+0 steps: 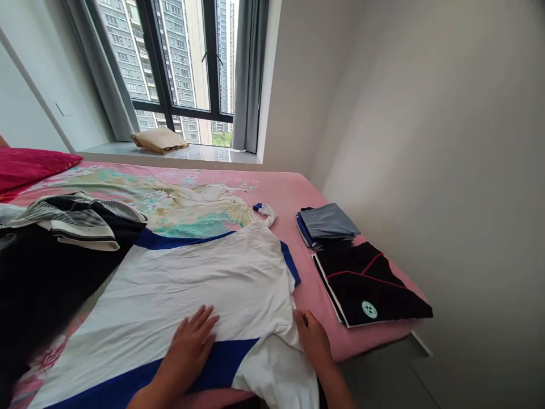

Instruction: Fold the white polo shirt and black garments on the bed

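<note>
A white shirt with blue side panels (204, 278) lies spread across the bed, its collar end toward the right. My left hand (189, 346) rests flat on the shirt near its lower blue panel, fingers stretched out. At the shirt's right edge, my right hand (314, 341) pinches the white fabric between thumb and fingers. The near sleeve (279, 369) hangs loosely over the bed's front edge, between my two hands. The far sleeve, with a blue cuff (258, 207), is bunched up and twisted at the back.
Folded black clothes with red piping (370, 289) and a grey-blue folded stack (330, 221) lie on the pink bed (281, 182) at right. Dark clothes (51, 272) and a striped garment (85, 218) are heaped at left. A red pillow (34, 167) lies behind them.
</note>
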A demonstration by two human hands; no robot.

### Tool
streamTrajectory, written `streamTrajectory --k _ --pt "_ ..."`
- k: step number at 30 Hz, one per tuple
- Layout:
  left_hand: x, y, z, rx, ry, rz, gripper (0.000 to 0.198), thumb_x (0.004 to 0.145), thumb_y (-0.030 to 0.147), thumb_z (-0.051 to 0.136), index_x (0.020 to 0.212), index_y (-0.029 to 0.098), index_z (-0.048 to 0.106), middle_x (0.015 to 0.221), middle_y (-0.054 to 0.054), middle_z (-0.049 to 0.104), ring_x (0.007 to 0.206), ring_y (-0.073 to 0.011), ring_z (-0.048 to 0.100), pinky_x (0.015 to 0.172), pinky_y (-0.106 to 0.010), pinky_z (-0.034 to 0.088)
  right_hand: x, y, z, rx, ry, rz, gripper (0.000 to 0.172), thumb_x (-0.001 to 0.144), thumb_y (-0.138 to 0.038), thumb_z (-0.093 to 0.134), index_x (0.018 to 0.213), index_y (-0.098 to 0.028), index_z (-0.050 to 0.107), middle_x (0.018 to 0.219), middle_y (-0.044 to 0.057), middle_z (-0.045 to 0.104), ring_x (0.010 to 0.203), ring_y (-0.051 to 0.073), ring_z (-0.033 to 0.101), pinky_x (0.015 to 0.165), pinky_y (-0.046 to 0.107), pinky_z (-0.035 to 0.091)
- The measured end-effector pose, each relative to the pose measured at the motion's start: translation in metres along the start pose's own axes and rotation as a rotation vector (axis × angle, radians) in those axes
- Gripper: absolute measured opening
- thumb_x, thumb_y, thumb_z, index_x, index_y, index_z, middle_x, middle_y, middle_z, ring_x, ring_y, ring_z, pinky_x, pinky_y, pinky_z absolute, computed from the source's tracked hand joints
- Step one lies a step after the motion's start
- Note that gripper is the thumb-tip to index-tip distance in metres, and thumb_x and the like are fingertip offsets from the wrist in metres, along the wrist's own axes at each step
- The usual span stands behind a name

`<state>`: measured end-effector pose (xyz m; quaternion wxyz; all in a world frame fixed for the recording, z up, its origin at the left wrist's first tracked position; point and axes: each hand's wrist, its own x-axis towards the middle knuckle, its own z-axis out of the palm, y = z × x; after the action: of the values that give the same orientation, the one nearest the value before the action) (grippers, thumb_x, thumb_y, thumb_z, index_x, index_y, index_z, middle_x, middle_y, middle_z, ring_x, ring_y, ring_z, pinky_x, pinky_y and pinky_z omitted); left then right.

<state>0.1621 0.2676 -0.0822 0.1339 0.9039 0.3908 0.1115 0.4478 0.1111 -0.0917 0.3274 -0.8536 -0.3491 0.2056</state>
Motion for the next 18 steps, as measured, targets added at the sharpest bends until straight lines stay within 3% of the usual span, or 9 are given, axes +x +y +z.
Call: streamTrajectory --k 3,5,10,14,18 --pt "0.041 0.062 0.019 0.033 -0.110 0.081 0.043 0.091 0.032 0.034 0.129 0.028 0.054 0.146 -0.004 0.041 0.137 -0.0231 0.031 0.111 -0.052 0.022 0.018 -0.001 -0.011 -0.036 0.017 0.035 0.034 0.091 -0.044 0.036 0.082 -0.021 0.060 0.082 0.004 0.068 0.075 0.018 0.062 0.064 0.025 0.040" --pt "0.053 0.081 0.033 0.069 -0.134 0.074 0.047 0.091 0.040 0.036 0.135 0.028 0.047 0.150 -0.005 0.034 0.140 -0.0262 0.026 0.112 -0.056 0.014 0.026 0.005 -0.020 -0.057 0.024 0.052 0.028 0.089 -0.035 0.038 0.076 -0.021 0.059 0.078 0.005 0.067 0.074 0.018 0.061 0.063 0.024 0.038" --pt "0.050 0.077 0.058 0.129 -0.066 0.111 0.058 0.090 0.055 0.034 0.143 0.032 0.031 0.154 -0.003 0.022 0.142 -0.0260 0.018 0.113 -0.054 0.002 0.027 0.016 -0.030 -0.031 0.042 0.049 0.028 0.089 -0.031 0.036 0.074 -0.021 0.058 0.076 0.005 0.066 0.074 0.018 0.060 0.065 0.025 0.037" --pt "0.047 0.072 0.062 0.145 -0.036 0.134 0.062 0.088 0.059 0.035 0.143 0.033 0.029 0.154 -0.002 0.023 0.142 -0.0272 0.019 0.114 -0.053 0.000 0.042 0.002 -0.026 0.047 0.025 0.042 0.029 0.085 -0.045 0.046 0.080 -0.021 0.061 0.081 0.006 0.067 0.078 0.020 0.060 0.066 0.026 0.037" --pt "0.047 0.071 0.064 0.142 -0.017 0.147 0.063 0.087 0.060 0.037 0.144 0.033 0.029 0.154 -0.003 0.024 0.141 -0.0276 0.021 0.114 -0.051 -0.001 0.065 -0.006 -0.019 0.216 -0.003 0.071 0.027 0.078 -0.042 0.053 0.071 -0.017 0.062 0.069 0.003 0.064 0.071 0.017 0.057 0.062 0.024 0.037"
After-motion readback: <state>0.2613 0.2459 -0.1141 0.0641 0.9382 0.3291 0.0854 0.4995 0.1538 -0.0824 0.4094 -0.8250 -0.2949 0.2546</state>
